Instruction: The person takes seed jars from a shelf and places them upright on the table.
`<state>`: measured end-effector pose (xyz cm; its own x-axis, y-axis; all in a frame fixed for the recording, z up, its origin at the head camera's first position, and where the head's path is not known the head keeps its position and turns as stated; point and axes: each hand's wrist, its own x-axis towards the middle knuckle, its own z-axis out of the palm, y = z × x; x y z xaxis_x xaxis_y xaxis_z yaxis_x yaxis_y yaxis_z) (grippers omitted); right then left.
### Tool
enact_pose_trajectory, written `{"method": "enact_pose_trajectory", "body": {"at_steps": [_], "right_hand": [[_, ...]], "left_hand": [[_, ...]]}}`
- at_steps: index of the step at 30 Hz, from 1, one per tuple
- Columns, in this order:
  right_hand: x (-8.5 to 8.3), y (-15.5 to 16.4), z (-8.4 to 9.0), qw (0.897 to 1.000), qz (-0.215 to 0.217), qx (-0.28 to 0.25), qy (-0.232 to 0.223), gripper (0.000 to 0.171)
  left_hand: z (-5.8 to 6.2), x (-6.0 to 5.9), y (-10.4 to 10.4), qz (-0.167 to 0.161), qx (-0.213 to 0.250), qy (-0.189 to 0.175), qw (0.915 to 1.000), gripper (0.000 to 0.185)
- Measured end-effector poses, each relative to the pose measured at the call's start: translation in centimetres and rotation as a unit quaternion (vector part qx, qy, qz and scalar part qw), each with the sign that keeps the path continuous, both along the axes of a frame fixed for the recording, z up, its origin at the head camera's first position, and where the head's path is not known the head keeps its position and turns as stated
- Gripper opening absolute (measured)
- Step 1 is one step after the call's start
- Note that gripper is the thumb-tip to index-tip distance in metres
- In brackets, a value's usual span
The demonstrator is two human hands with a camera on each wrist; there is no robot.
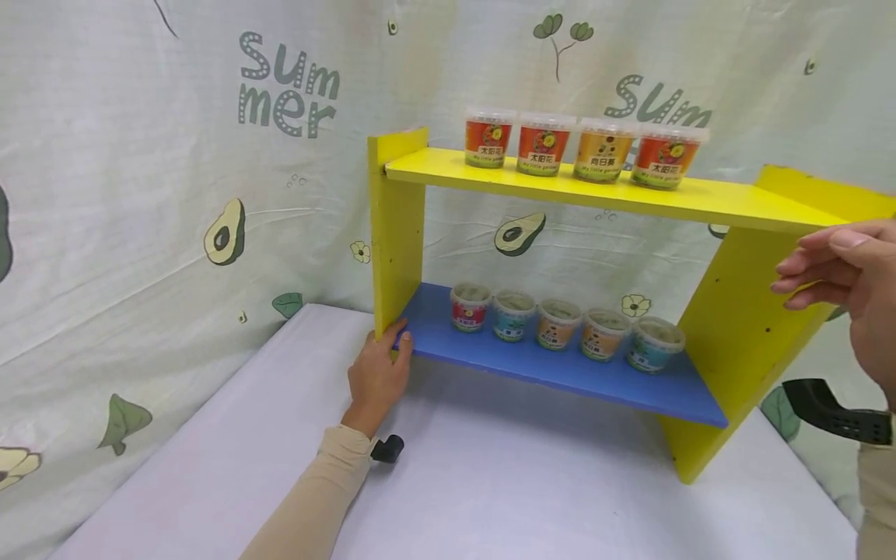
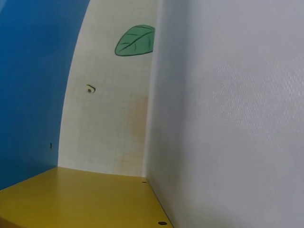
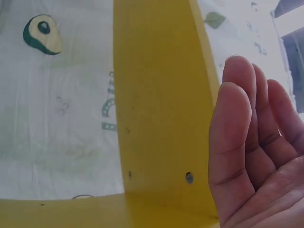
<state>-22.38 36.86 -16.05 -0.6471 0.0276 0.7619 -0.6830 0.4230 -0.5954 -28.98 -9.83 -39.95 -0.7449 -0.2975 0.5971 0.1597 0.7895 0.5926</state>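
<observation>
A two-tier shelf unit with yellow sides [image 1: 397,249], a yellow upper board [image 1: 448,165] and a blue lower board [image 1: 490,359] stands on the white table. My left hand [image 1: 378,379] grips its left side panel low down, thumb by the front corner of the blue board. In the left wrist view the hand is out of sight; a yellow panel [image 2: 90,199] and blue board [image 2: 33,85] show. Beside the top of the right side panel [image 3: 161,104], my right hand [image 1: 868,288] hovers with loosely bent fingers [image 3: 230,133] and holds nothing.
Several lidded cups with red or orange labels [image 1: 539,148] line the upper board. On the blue board stands a row of smaller tubs [image 1: 558,327] in pink, blue and orange. A printed cloth [image 1: 140,155] hangs behind the white table [image 1: 490,474].
</observation>
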Motion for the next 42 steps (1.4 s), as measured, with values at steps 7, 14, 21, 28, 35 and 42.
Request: {"method": "enact_pose_trajectory", "body": {"at_steps": [7,14,21,28,35,42], "right_hand": [[-0.6,-0.5,3.2,0.986,0.127,-0.111,-0.013,0.022],[-2.0,-0.9,5.8,0.973,0.15,-0.141,-0.105,0.022],[-4.2,-1.2,9.1,0.932,0.173,-0.184,-0.261,0.02],[-6.6,-1.1,10.8,0.918,0.157,-0.086,-0.354,0.04],[-8.2,-1.3,11.9,0.91,0.099,0.041,-0.401,0.065],[-9.1,-1.7,12.8,0.883,0.09,0.08,-0.453,0.082]], "left_hand": [[-0.1,0.0,0.0,-0.002,0.001,0.01,1.0,0.042],[-0.1,0.0,-0.1,-0.008,0.0,0.015,0.9999,0.042],[-0.1,-0.3,-0.3,-0.007,-0.004,0.018,0.9998,0.043],[-0.5,0.1,0.1,-0.008,0.008,0.012,0.9999,0.041],[-0.5,0.3,0.2,-0.009,0.007,0.027,0.9996,0.041],[-0.4,0.2,0.4,-0.001,0.014,0.04,0.9991,0.038]]}}
